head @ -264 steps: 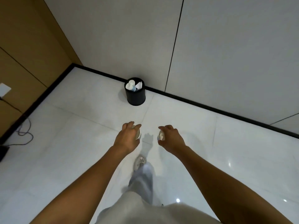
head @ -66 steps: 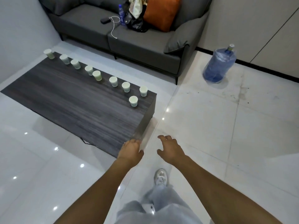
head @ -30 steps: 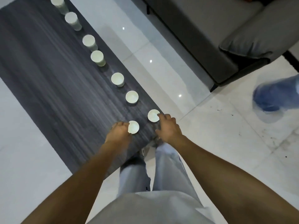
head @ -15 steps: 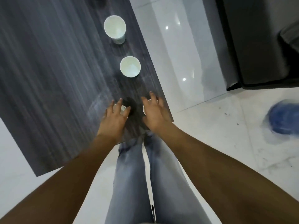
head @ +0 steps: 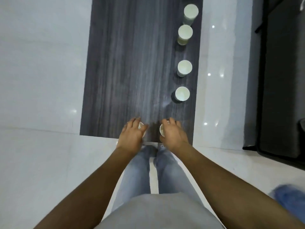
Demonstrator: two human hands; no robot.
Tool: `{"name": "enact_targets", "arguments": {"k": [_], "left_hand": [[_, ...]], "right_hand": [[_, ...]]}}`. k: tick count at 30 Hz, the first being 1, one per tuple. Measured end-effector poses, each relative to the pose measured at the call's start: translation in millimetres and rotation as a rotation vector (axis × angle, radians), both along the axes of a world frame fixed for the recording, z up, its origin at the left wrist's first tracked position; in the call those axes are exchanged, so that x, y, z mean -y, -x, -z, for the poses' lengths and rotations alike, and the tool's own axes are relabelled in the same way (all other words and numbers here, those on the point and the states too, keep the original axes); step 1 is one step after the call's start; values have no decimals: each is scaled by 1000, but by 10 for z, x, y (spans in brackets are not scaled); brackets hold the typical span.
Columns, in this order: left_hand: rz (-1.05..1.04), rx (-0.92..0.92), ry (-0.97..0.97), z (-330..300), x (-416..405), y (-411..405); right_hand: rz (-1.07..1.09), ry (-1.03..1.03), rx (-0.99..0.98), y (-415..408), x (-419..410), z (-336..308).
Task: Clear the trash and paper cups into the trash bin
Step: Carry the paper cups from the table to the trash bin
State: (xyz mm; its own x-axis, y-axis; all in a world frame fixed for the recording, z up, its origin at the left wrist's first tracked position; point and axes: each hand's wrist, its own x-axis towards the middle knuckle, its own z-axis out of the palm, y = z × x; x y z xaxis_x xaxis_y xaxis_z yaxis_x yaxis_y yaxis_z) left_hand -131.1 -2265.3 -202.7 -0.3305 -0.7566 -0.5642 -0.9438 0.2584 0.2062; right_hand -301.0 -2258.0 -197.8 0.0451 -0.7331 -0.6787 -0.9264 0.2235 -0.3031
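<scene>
**A:** Where are your hands at this moment?

**B:** Both reach over the near end of the long dark grey wood-grain coffee table (head: 132,63). Your left hand (head: 132,136) has its fingers curled over a small white paper cup (head: 142,128) that stands on the table near the front edge; only a sliver of the rim shows past your knuckles. Your right hand (head: 173,136) is wrapped round a second white paper cup (head: 162,130), and part of that cup's open mouth shows at the thumb side.

**A:** So each hand grips a cup?

**B:** Yes, the fingers of each close round its own cup. I cannot tell whether either cup is lifted off the table or resting on it.

**A:** And the other cups?

**B:** Four more pale paper cups stand upright in a line along the table's right edge, apart from each other. The nearest one (head: 182,94) is just beyond your right hand, then a third cup (head: 184,67), a fourth cup (head: 185,33) and the farthest cup (head: 191,12) near the top of the view.

**A:** What surrounds the table?

**B:** Glossy white floor tiles (head: 41,71) on every side, a dark grey sofa (head: 280,80) to the right, and a blurred blue shape (head: 290,200) at the lower right. Your legs in light blue jeans (head: 135,176) stand right against the table's near end.
</scene>
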Motion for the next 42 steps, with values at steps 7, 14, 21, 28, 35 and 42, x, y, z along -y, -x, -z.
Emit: {"name": "enact_targets", "arguments": {"k": [7,14,21,28,35,42], "left_hand": [[-408,7,41,-661,-530,-823],[-712,22,109,-1020,-1338,-1998],[-910,15,138,-1228,-2317,-3266],[-1113,63,135,-1317,-3076,-4329],[-1348,57,153,-1383,-3383,-5276],[-1521,39,168,-1387,-3355,-6639]], "right_hand": [[-269,25,-3,-852,164,-736],[-543,86,41,-2205,-136,-1064],[-769,148,94,-3777,-805,-1175],[-997,183,165,-5133,-1295,-1304],[-1203,165,186,-6259,-1464,-1350],[-1363,174,228,-7840,-1259,-1269]]}}
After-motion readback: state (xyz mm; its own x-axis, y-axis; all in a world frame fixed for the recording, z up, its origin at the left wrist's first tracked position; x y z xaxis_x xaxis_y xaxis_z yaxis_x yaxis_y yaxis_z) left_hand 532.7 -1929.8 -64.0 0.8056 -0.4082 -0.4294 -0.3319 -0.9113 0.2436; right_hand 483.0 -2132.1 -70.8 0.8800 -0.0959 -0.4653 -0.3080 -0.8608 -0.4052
